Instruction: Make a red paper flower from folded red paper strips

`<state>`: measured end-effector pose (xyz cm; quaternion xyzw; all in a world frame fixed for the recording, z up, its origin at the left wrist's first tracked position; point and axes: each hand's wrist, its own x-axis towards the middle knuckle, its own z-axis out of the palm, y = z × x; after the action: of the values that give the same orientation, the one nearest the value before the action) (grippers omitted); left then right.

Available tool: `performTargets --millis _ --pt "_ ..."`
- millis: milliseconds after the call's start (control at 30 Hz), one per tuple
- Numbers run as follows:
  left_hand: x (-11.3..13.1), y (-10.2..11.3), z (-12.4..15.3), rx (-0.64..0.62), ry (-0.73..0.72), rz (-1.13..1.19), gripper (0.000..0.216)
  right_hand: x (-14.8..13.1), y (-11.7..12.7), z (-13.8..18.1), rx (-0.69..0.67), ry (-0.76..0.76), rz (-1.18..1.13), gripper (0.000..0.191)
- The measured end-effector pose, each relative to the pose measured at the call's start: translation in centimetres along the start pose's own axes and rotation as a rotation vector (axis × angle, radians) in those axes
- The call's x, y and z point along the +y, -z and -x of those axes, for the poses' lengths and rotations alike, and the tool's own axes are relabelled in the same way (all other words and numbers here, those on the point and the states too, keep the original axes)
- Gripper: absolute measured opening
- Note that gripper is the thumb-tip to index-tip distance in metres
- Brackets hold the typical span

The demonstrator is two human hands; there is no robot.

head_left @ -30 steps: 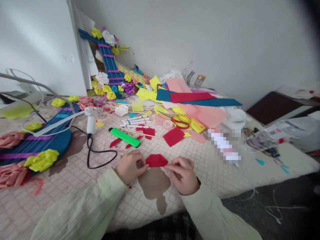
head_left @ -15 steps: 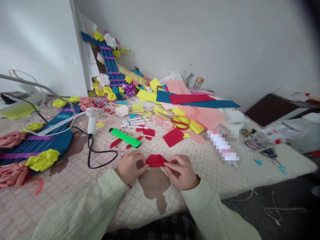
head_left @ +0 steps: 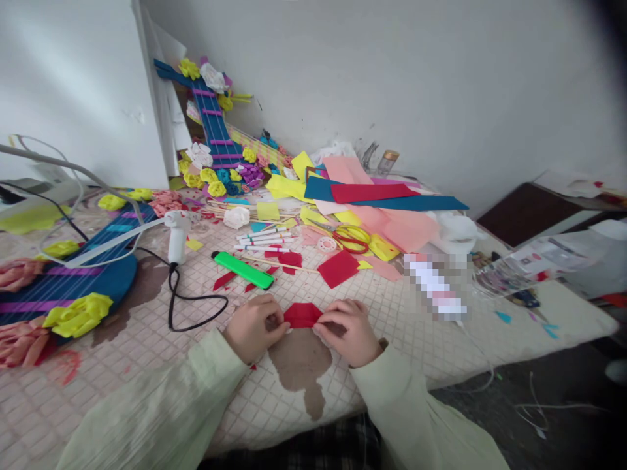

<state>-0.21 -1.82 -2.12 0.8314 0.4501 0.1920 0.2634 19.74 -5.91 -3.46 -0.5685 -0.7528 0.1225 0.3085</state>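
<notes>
1. White walls stand behind a table with a quilted cream cover [head_left: 416, 346], and coloured paper scraps litter it toward its far edge.
2. Your left hand [head_left: 252, 326] lies close to the table's near edge. Its fingers are curled tight, pinching the left end of a small folded red paper piece [head_left: 301, 314].
3. Your right hand [head_left: 345, 329] closes on the right end of the same paper, with the fingertips pressing it down onto the cover.
4. That paper lies flat between your two hands, just beyond a large brown stain [head_left: 301, 365] in the cloth.
5. Past your hands, a bright green plastic utility knife [head_left: 243, 269] lies slanted. A flat red paper square [head_left: 339, 267] sits to its right, apart from it.
6. A white glue gun [head_left: 176, 235] stands upright further left, and its black cable [head_left: 196, 307] loops toward your left hand.
7. Scissors with red and yellow handles [head_left: 350, 238] rest farther back among pink and yellow sheets.
8. A blue guitar-shaped craft board [head_left: 73, 281], dotted with yellow paper flowers [head_left: 78, 313], lies by the table's left edge.
</notes>
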Motion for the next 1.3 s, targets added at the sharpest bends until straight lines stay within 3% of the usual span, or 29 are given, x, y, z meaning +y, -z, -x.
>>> performTargets --millis 600,800,1133,1300 --pt "-0.1 0.0 0.1 0.010 -0.004 -0.021 0.013 -1.2 -0.1 -1.0 -0.080 -0.238 0.073 0.005" --pt "0.0 0.0 0.0 0.005 0.006 -0.014 0.012 -0.5 0.3 -1.3 -0.085 -0.267 -0.077 0.005" --pt "0.0 0.1 0.0 0.010 0.012 0.009 0.012 0.9 1.3 -1.6 -0.162 -0.192 -0.288 0.008" --pt "-0.2 0.0 0.1 0.018 -0.007 0.008 0.012 0.6 1.4 -3.6 -0.179 -0.041 -0.252 0.018"
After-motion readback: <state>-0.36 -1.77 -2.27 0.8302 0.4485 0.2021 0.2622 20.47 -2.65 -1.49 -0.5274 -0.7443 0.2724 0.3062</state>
